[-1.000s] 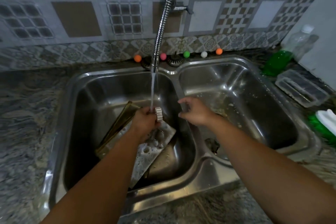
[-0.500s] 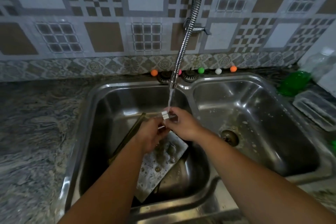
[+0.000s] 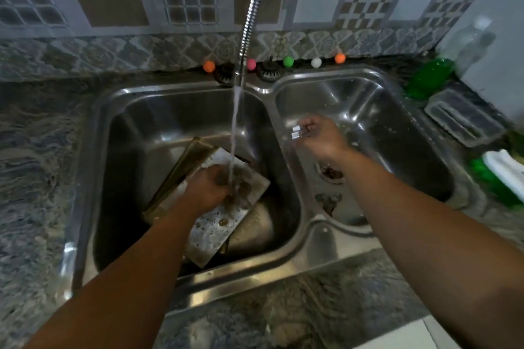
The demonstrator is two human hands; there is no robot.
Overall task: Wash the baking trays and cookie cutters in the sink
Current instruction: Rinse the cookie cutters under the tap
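At frame centre we see water falling from the faucet point(image 3: 249, 22) onto the left hand point(image 3: 208, 190) over the baking tray point(image 3: 224, 224); right of centre, our right hand point(image 3: 320, 136) pinches a cookie cutter point(image 3: 295, 132).

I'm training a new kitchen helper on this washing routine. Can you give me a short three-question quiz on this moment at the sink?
1. True or false: the water stream falls into the right basin.
2. Which hand holds the small white cookie cutter? A) left hand B) right hand C) neither
3. Fill in: the left hand is down on the soapy ______ in the left basin.

Key
1. False: it falls into the left basin, onto the baking tray.
2. B: the right hand holds it over the right basin, away from the stream.
3. Baking tray.
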